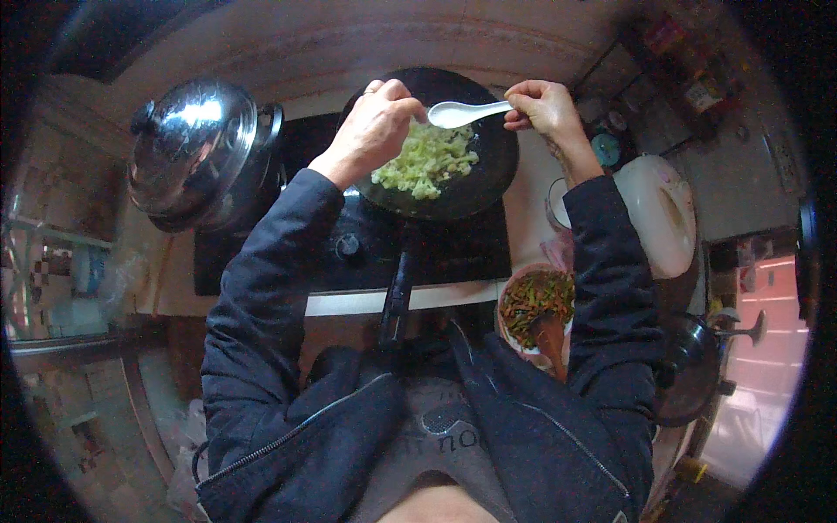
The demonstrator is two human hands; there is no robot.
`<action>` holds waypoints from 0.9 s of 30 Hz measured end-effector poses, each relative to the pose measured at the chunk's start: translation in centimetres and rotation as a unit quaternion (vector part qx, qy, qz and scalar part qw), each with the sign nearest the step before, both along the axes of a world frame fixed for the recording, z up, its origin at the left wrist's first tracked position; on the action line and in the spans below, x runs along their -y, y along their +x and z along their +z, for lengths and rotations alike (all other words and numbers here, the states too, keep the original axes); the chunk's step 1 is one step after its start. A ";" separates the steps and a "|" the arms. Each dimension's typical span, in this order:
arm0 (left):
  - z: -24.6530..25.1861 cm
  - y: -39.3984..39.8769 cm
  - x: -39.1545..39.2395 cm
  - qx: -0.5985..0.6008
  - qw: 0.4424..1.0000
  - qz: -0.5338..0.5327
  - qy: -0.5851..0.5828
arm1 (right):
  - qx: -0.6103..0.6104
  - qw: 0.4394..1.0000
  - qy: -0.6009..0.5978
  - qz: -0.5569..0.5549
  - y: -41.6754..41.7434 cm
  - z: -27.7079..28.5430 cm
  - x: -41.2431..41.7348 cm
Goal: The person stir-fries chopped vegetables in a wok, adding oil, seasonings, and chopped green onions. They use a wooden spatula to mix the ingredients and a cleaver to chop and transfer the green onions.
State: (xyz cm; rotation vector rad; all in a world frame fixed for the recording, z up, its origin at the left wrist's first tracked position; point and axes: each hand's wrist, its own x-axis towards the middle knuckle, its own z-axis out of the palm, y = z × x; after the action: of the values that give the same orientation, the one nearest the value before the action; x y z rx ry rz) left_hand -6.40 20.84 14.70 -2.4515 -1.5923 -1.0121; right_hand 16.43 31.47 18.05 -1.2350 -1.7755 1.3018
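Note:
My right hand pinches the handle end of a white soup spoon, held level above a black frying pan. Close to the tip of the spoon's bowl is my left hand, its fingers curled and drawn together. Whether anything sits between those fingertips cannot be made out. Beneath both hands, chopped pale-green vegetable pieces lie in the pan, partly covered from sight by my left hand. The pan's long black handle points towards my body.
A black glass stovetop carries the pan. To the left stands a large lidded metal pot. At right, a bowl of cooked green-and-brown food holds a wooden spatula; beyond my right sleeve is a white plastic container.

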 end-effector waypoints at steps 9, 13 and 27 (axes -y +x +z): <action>1.0 1.5 1.0 0.000 0.990 0.118 -0.079 | -0.230 0.956 -0.054 -0.173 9.1 -2.7 -4.2; 1.5 3.3 1.5 -0.006 0.996 0.075 -0.054 | -0.325 0.895 -0.042 -0.302 15.5 -3.5 -9.3; 2.4 6.3 3.6 0.110 0.980 0.115 -0.116 | -0.420 0.765 -0.019 -0.488 21.0 -9.9 -28.4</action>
State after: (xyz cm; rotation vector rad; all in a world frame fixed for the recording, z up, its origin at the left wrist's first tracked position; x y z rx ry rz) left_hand -0.06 17.27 17.12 -2.2774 -2.1179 -1.1487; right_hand 37.45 59.82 8.20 -1.0578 -0.3239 0.9545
